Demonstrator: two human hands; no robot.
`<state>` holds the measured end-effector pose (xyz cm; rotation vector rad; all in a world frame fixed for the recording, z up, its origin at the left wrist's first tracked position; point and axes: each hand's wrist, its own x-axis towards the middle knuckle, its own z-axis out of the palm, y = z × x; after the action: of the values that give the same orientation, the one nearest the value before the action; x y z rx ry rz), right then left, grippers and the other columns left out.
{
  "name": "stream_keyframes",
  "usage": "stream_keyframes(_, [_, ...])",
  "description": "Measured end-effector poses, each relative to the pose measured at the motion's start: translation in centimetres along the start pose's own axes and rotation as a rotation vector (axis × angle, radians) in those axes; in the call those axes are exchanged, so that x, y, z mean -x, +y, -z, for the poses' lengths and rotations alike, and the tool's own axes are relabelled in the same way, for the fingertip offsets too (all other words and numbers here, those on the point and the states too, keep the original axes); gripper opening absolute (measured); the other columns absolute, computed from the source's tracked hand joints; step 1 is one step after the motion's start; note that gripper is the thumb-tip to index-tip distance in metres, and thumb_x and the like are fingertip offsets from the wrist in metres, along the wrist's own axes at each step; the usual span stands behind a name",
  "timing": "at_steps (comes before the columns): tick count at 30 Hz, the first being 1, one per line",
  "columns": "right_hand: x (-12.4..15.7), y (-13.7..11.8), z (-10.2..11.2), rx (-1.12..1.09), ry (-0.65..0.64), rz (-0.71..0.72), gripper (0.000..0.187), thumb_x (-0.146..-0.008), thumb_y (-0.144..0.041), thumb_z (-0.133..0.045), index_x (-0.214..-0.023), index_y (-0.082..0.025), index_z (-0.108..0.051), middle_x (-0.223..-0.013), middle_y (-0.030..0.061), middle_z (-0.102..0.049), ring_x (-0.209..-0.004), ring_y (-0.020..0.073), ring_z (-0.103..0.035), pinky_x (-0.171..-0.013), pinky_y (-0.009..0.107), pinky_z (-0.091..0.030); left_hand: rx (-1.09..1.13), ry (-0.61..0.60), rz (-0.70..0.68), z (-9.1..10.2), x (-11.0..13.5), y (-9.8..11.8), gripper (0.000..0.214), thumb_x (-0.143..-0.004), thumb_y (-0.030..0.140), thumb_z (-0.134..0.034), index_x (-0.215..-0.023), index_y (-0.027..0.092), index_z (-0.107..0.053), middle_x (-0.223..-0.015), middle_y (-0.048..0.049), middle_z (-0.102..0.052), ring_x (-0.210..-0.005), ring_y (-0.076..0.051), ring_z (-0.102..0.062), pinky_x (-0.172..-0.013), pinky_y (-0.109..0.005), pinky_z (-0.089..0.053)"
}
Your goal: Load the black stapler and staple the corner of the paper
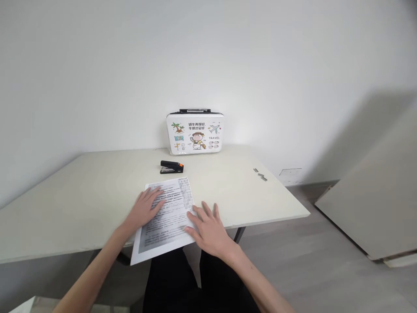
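Observation:
Printed paper (169, 217) lies at the front edge of the table, its near end sticking out over the edge; whether it is one sheet or several I cannot tell. My left hand (146, 208) rests on its left side with the fingers stretched out. Across its right edge lies my right hand (208, 228), fingers spread, some on the paper and some beyond it. Just past the paper's far edge stands a black stapler (171, 167) with an orange mark at its right end. Neither hand touches it.
A white travel case (195, 134) with cartoon prints and a black handle leans at the wall behind the stapler. Small grey staple strips (261, 175) lie on the right of the pale table (81, 204). A white panel (374, 195) stands on the floor at right.

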<state>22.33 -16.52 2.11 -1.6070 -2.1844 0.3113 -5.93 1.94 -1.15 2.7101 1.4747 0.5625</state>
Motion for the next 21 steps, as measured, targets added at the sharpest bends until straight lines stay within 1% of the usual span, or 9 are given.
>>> stream_keyframes(2, [-0.2,-0.8,-0.4,0.014,0.005,0.007,0.063,-0.11,-0.061,-0.024,-0.156,-0.029,-0.051,-0.165,0.0077,-0.046,-0.159,0.0416,-0.025,-0.125,0.076,-0.016,-0.037,-0.066,-0.003,0.5,0.1,-1.2,0.061,-0.105,0.062,-0.036,-0.156,0.031,-0.051,-0.167,-0.002,-0.043,-0.158,-0.033,-0.032,-0.127,-0.056,-0.025])
stream_keyframes(4, [-0.4,-1.3,-0.9,0.025,0.02,0.002,0.064,-0.11,-0.06,-0.023,-0.156,-0.027,-0.052,-0.165,0.0087,-0.047,-0.159,0.0428,-0.026,-0.124,0.077,-0.018,-0.074,-0.096,0.003,0.9,0.1,-1.7,0.063,-0.106,0.061,-0.033,-0.16,0.031,-0.046,-0.17,-0.0008,-0.038,-0.16,-0.03,-0.028,-0.128,-0.052,-0.025])
stream_keyframes(6, [-0.4,-1.6,-1.3,0.037,0.043,-0.004,0.064,-0.111,-0.059,-0.022,-0.156,-0.025,-0.052,-0.165,0.009,-0.047,-0.158,0.0432,-0.027,-0.125,0.076,-0.018,-0.109,-0.109,0.018,1.1,0.0,-1.7,0.064,-0.107,0.06,-0.031,-0.162,0.03,-0.043,-0.171,-0.0004,-0.034,-0.161,-0.029,-0.025,-0.129,-0.05,-0.024])
stream_keyframes(9, [-0.1,-1.5,-1.9,0.053,0.072,0.0,0.061,-0.111,-0.056,-0.024,-0.158,-0.026,-0.05,-0.166,0.0077,-0.046,-0.16,0.0412,-0.025,-0.126,0.073,-0.018,-0.141,-0.134,0.04,1.2,-0.1,-1.3,0.065,-0.108,0.059,-0.028,-0.164,0.031,-0.039,-0.173,0.0012,-0.031,-0.162,-0.027,-0.023,-0.129,-0.049,-0.022])
stream_keyframes(13, [0.5,-1.0,-2.4,0.036,0.06,0.018,0.06,-0.112,-0.055,-0.024,-0.161,-0.029,-0.044,-0.17,0.0027,-0.038,-0.162,0.0376,-0.02,-0.129,0.07,-0.013,-0.139,-0.166,0.05,1.2,-0.2,-1.2,0.066,-0.108,0.062,-0.022,-0.167,0.033,-0.033,-0.174,0.0034,-0.027,-0.163,-0.025,-0.02,-0.13,-0.049,-0.019])
stream_keyframes(17, [0.2,-0.7,-2.5,0.015,0.052,0.0,0.059,-0.113,-0.053,-0.02,-0.161,-0.03,-0.045,-0.171,-0.0021,-0.036,-0.163,0.0326,-0.02,-0.132,0.065,-0.011,-0.14,-0.187,0.066,1.0,-0.7,-1.6,0.068,-0.108,0.064,-0.019,-0.167,0.034,-0.032,-0.175,0.0044,-0.024,-0.163,-0.025,-0.018,-0.131,-0.05,-0.016])
stream_keyframes(21, [-0.6,-0.5,-2.5,0.003,0.047,-0.017,0.06,-0.113,-0.053,-0.017,-0.16,-0.029,-0.047,-0.17,-0.0018,-0.038,-0.162,0.0302,-0.022,-0.132,0.062,-0.013,-0.152,-0.186,0.086,0.6,-1.4,-2.1,0.068,-0.108,0.063,-0.02,-0.167,0.032,-0.034,-0.175,0.0027,-0.024,-0.163,-0.026,-0.018,-0.131,-0.05,-0.016])
